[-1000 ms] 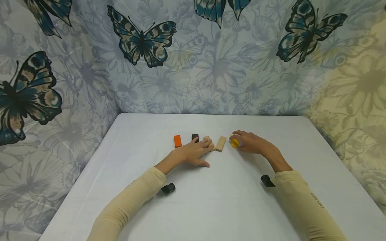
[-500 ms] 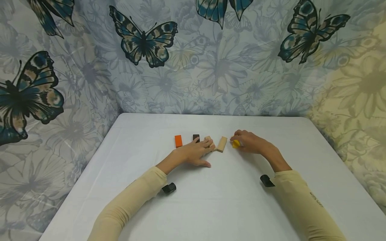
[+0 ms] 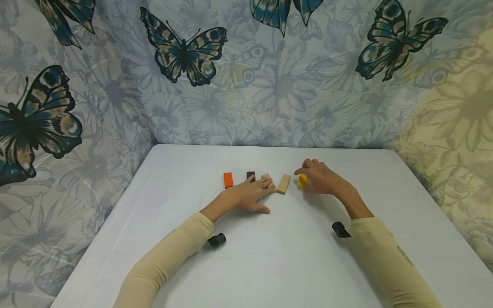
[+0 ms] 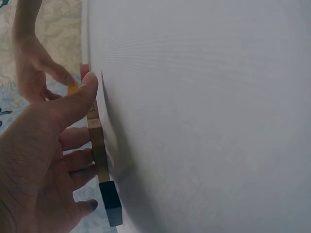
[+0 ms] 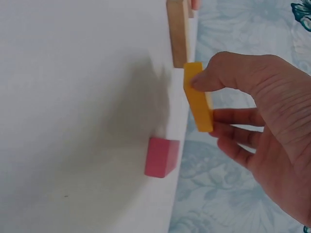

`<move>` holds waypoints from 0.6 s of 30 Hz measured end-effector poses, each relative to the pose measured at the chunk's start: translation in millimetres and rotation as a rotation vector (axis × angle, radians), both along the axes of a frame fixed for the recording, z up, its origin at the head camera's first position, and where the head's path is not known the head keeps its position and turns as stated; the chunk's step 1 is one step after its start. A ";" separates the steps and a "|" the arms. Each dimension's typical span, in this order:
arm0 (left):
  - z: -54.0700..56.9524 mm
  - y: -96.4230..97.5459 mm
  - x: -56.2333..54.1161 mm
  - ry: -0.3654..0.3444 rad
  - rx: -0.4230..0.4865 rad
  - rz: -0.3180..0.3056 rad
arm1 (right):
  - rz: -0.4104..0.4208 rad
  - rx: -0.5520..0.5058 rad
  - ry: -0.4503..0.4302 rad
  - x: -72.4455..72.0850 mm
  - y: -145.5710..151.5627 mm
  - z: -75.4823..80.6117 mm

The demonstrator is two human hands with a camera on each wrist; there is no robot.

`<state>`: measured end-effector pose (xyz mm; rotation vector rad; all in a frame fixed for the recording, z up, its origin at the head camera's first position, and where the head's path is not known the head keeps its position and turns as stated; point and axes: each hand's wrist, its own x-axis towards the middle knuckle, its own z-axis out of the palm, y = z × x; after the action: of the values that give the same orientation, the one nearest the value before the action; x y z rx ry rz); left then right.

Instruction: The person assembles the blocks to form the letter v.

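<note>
My right hand pinches a yellow wooden block between thumb and fingers, and the right wrist view has it above the tabletop. A pink block stands on the table below that hand; the hand hides it in the head view. My left hand lies with fingers spread over a plain wooden block, which it partly covers. Its fingertips are right at the plain blocks in the left wrist view. Between the two hands a second plain wooden block lies slightly slanted.
A dark block sits just beyond the left fingertips, and an orange block lies farther left. All are on a white-covered table. Patterned fabric with butterflies rises behind the table's far edge.
The right hand has risen slightly, and the yellow block has turned in its fingers and moved a little to the right. My left hand has stayed in place.
</note>
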<state>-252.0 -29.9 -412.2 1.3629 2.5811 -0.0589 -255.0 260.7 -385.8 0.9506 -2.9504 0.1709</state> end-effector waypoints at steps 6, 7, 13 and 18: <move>1.8 1.4 -0.4 -0.006 -0.014 0.000 | -0.041 -0.037 0.016 -5.5 -3.0 7.6; 2.1 1.5 -0.4 -0.010 -0.015 0.001 | -0.056 -0.046 0.007 -7.1 -3.8 8.3; 2.1 2.1 -0.8 -0.016 -0.018 0.002 | -0.099 -0.083 -0.024 -19.0 -7.2 11.8; 1.7 2.3 -0.9 -0.015 -0.020 0.009 | -0.116 -0.105 -0.041 -29.9 -9.4 13.1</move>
<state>-252.8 -27.6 -410.4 1.3390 2.5671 -0.0725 -284.9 251.3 -372.7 0.7704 -2.9889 0.3415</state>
